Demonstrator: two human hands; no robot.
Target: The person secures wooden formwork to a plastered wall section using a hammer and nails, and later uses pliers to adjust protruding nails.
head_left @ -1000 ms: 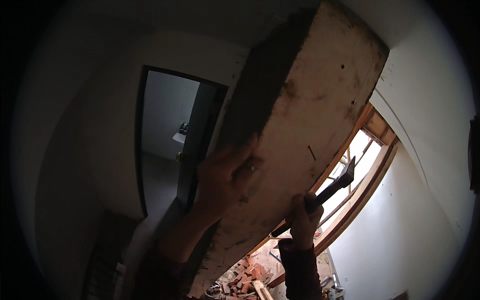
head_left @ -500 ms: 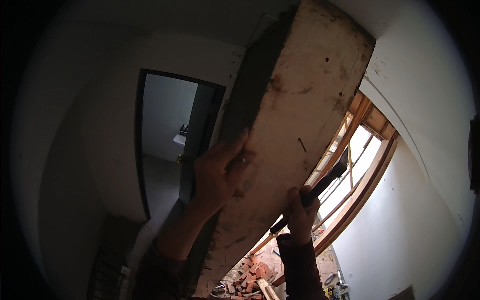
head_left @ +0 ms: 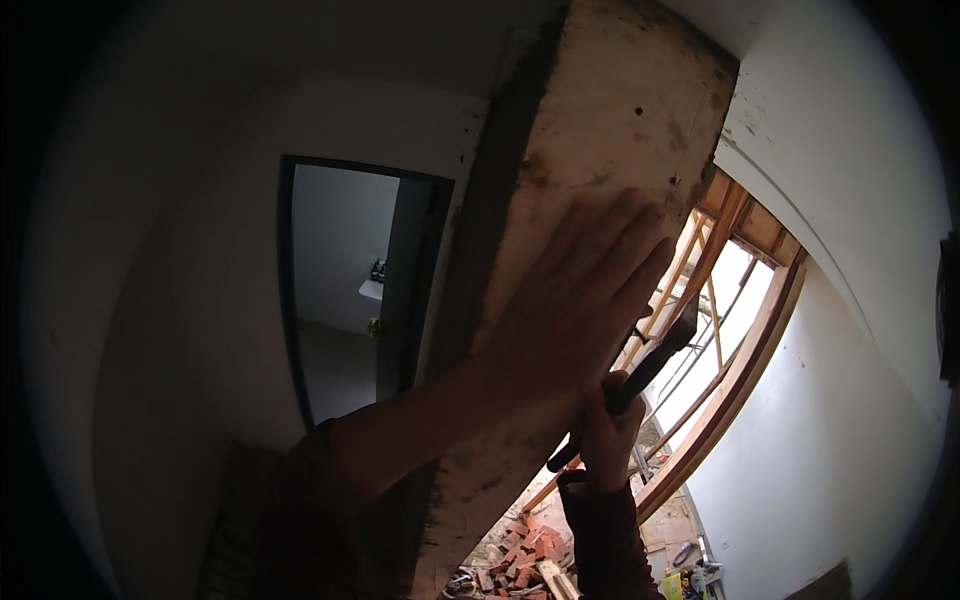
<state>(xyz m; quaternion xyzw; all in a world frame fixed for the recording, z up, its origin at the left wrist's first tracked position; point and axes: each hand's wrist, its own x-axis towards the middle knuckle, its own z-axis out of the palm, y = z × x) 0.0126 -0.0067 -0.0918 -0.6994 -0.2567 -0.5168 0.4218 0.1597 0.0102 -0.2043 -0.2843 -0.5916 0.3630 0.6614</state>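
Note:
A long, stained board face [head_left: 610, 130] runs slantwise from the top of the view down to the lower middle, with dark spots and small holes in it. My left hand [head_left: 580, 290] is spread across it, palm toward the board and fingers stretched toward its right edge; whether the palm touches cannot be told. Beside that edge, my right hand [head_left: 607, 430] grips a dark hammer [head_left: 650, 368] by its handle, the head pointing up and right. The board under my left hand is hidden.
On the left a dark-framed doorway [head_left: 287, 280] opens on a room with a white basin [head_left: 371, 290]. At right, a curved wooden frame [head_left: 735, 400] borders a bright opening beside a white wall [head_left: 790, 440]. Broken red bricks [head_left: 525, 555] lie below.
My left hand has moved right from the board's left edge and spread out flat over its face. It now covers the spot where a nail stuck out. The hammer has barely moved.

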